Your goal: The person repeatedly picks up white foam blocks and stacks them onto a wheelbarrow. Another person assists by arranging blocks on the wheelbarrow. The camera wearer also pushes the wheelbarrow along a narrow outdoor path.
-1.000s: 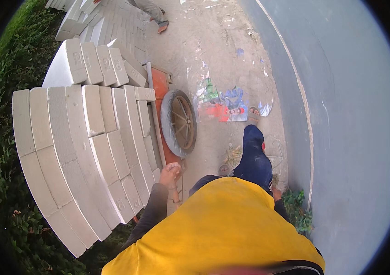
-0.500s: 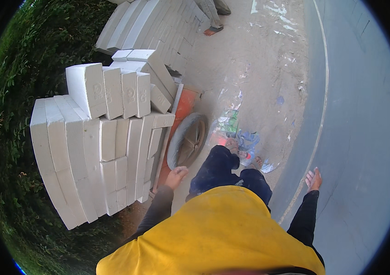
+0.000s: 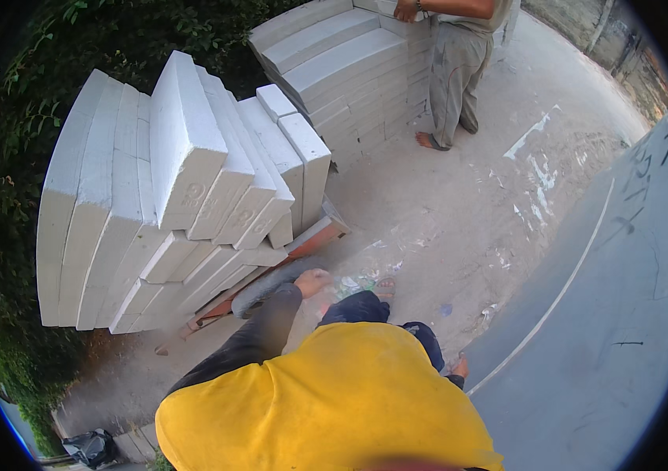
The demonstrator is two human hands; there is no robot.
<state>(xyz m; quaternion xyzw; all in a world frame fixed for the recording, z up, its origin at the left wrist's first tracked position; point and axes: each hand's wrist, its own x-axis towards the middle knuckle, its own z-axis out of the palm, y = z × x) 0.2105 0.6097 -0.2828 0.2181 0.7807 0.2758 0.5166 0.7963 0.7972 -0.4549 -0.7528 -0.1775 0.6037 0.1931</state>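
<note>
My left hand (image 3: 314,282) hangs beside the grey rubber wheel (image 3: 259,287) of an orange-sided cart (image 3: 322,236). Its fingers look loosely bent and hold nothing I can see. Large white blocks (image 3: 184,153) are stacked on the cart, the upper ones leaning in a row over several standing slabs (image 3: 94,196). Low at my right side, my right hand (image 3: 460,367) shows only in part past my leg, near the pale line on the grey surface. It appears to be open, with nothing in it.
Ahead, another person (image 3: 455,78) stands barefoot with a hand on a second block stack (image 3: 349,63). Dense green hedge (image 3: 20,157) runs along the left. Scraps of litter (image 3: 538,188) dot the dusty ground. A black bag (image 3: 90,447) lies at the lower left.
My view has turned, bringing the other person and the far stack further into sight. My left hand is now near the wheel's front end; my right hand has come in closer to my body.
</note>
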